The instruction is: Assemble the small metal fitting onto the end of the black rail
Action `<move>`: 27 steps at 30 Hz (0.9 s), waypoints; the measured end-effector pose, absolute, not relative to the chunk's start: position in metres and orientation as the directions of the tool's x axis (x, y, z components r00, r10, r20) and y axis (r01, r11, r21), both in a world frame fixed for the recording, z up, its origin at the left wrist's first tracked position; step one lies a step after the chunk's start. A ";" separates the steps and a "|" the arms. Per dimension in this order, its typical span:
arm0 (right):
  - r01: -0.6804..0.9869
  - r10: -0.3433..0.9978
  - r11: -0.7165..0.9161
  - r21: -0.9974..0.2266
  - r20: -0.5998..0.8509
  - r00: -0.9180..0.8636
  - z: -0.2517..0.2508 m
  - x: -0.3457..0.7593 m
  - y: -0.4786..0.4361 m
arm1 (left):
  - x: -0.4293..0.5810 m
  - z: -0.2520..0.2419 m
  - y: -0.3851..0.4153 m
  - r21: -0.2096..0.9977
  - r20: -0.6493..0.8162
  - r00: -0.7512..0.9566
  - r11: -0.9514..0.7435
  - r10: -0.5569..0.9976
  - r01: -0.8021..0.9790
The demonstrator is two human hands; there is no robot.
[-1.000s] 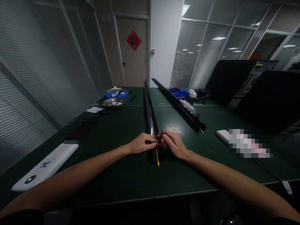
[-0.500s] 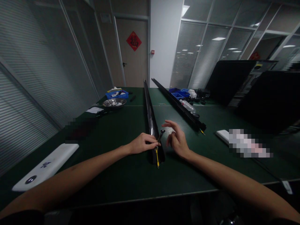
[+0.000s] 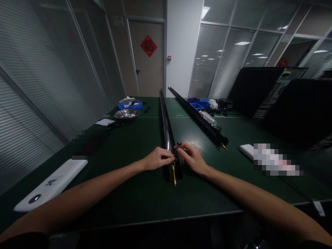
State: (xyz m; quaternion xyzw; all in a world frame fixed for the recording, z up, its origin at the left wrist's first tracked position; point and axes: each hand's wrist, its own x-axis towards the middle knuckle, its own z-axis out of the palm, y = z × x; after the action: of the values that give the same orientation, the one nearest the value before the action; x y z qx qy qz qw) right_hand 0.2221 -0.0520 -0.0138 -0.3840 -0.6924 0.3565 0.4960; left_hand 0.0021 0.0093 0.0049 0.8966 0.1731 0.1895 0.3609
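A small combination wrench (image 3: 177, 148) slants up over the near end of a long black channel-shaped rail (image 3: 168, 138), its open jaw uppermost. My left hand (image 3: 158, 158) rests across the rail from the left, its thumb and fingertips closed on the lower part of the wrench. From the right, my right hand (image 3: 192, 158) has its thumb and fingers closed around the shank, just below the jaw. The wrench's lower end is partly hidden by my fingertips. A yellow wire with a terminal (image 3: 174, 176) sticks out below it toward me, inside the rail's end.
A second black rail (image 3: 198, 117) lies to the right, near a clear plastic bottle (image 3: 208, 118) and blue bins (image 3: 196, 106). At the left are a metal bowl (image 3: 127, 114), a blue basket (image 3: 129, 104) and a white panel-like object (image 3: 52, 185). Dark equipment stands far right.
My right hand, apart from the wrench with raised fingers before, has moved left and closed on its upper part. My left hand and the rail stay in place.
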 end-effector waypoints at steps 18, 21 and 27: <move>0.289 0.830 0.557 -0.779 0.514 -0.215 -0.007 0.220 -0.057 | 0.001 0.001 0.011 0.711 0.216 0.853 -0.675 0.475 0.196; 0.309 0.823 0.568 -0.763 0.523 -0.221 -0.007 0.221 -0.057 | 0.002 0.000 0.012 0.725 0.207 0.853 -0.660 0.480 0.196; 0.342 0.816 0.578 -0.741 0.523 -0.247 -0.012 0.222 -0.057 | 0.003 0.000 0.011 0.727 0.236 0.852 -0.667 0.467 0.164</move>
State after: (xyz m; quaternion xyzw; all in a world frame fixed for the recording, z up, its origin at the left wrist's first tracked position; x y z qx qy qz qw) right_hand 0.2224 -0.0565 -0.0117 -0.3862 -0.7494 0.2486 0.4769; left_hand 0.0028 0.0110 0.0001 0.8894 0.1773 0.2058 0.3678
